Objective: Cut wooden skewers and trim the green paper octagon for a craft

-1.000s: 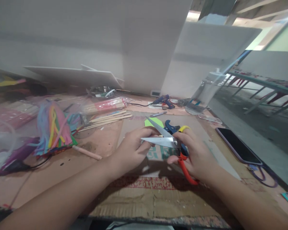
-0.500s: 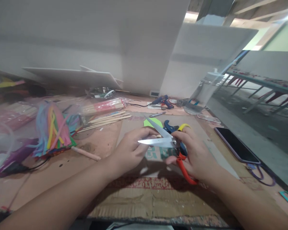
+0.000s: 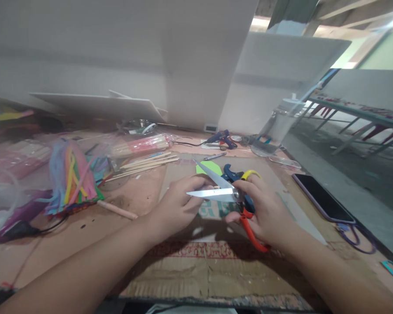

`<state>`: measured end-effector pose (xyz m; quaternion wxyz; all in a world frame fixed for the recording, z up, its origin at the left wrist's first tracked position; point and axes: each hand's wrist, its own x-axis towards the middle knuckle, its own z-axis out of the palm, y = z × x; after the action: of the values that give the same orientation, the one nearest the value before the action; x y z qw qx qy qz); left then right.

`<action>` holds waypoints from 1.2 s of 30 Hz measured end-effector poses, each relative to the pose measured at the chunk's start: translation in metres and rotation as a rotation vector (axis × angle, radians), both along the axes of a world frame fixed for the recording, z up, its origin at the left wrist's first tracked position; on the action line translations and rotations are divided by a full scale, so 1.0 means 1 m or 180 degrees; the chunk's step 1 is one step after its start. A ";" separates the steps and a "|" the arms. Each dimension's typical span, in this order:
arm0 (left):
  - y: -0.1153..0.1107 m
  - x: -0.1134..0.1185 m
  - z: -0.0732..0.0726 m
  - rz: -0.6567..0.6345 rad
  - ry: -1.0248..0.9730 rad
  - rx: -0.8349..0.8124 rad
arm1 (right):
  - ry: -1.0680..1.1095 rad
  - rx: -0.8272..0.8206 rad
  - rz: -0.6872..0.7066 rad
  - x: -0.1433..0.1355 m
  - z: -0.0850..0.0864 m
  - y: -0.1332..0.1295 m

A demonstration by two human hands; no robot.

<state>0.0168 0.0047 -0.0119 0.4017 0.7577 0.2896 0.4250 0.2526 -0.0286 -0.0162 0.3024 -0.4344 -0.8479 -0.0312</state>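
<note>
My right hand (image 3: 260,205) is wrapped round the handles of a pair of scissors (image 3: 218,194). One handle loop is red, the other yellow, and the bright blades stand apart, pointing left. Just behind them, my left hand (image 3: 180,200) is closed with its fingers curled. A small pale bit shows by its fingertips, but the blades mostly hide what it holds. Beyond the hands lie a lime-green piece (image 3: 208,167) with cut corners and a dark blue tool (image 3: 229,173), partly covered by the scissors. Beneath is a pale sheet (image 3: 190,233) with green print.
Wooden sticks (image 3: 147,165), a bundle of coloured pipe cleaners (image 3: 74,174) and a purple tool (image 3: 26,213) lie left. A blue glue gun (image 3: 221,137) and a pen (image 3: 215,156) are behind. Right are a phone (image 3: 322,198) and a clear container (image 3: 275,128). White boards (image 3: 118,52) stand behind.
The scissors have shifted very slightly left, their blades still apart. Both hands keep almost the same pose.
</note>
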 end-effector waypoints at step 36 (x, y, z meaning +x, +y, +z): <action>-0.002 0.005 0.001 0.0102 0.0429 0.0480 | 0.0103 -0.0203 0.0005 -0.011 -0.009 -0.001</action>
<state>0.0222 0.0027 -0.0111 0.3163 0.8080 0.2952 0.4000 0.2421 -0.0293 -0.0251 0.3021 -0.4436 -0.8438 0.0031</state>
